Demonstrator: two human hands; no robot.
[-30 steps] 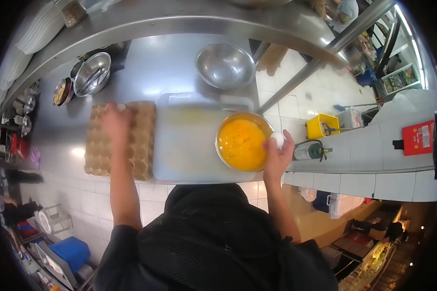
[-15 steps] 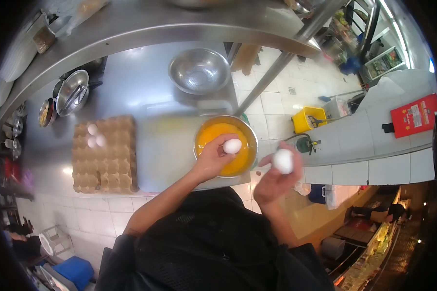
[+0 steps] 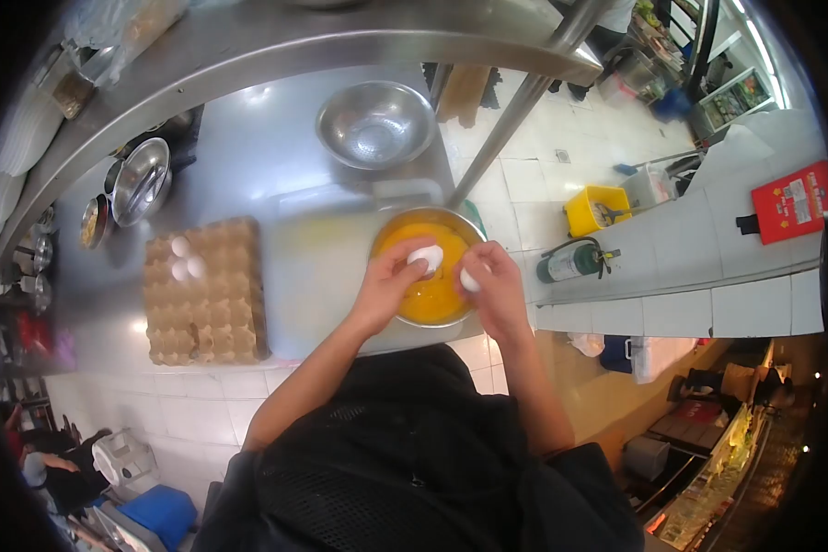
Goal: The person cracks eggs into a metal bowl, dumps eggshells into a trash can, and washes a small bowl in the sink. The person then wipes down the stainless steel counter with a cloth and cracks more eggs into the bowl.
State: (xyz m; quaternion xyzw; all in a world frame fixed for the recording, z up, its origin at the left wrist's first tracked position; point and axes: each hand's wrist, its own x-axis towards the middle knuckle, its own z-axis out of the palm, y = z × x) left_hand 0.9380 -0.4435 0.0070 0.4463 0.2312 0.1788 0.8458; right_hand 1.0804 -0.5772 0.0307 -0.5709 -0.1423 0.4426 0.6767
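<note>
My left hand [image 3: 388,287] is closed around a white egg [image 3: 426,258] above a steel bowl [image 3: 472,230]. Yellow-orange beaten egg [image 3: 432,299] fills much of the bowl. At the bowl's right side, my right hand [image 3: 500,299] grips another white egg [image 3: 474,276], partly covered by its fingers. The two eggs are a short way apart. To the left, a stack of brown cardboard egg trays [image 3: 213,308] carries several white eggs [image 3: 187,260] near its far left corner; the other hollows in view hold none.
An empty steel bowl [image 3: 375,126] stands farther back on the steel table [image 3: 248,138]. Another metal bowl [image 3: 142,182] with utensils is at the back left. A steel shelf [image 3: 340,46] and its post [image 3: 506,124] border the far side. A fire extinguisher [image 3: 570,262] is at right.
My right hand has come in from the right with its egg, now over the bowl's right edge close to my left hand. My left hand has shifted slightly left.
</note>
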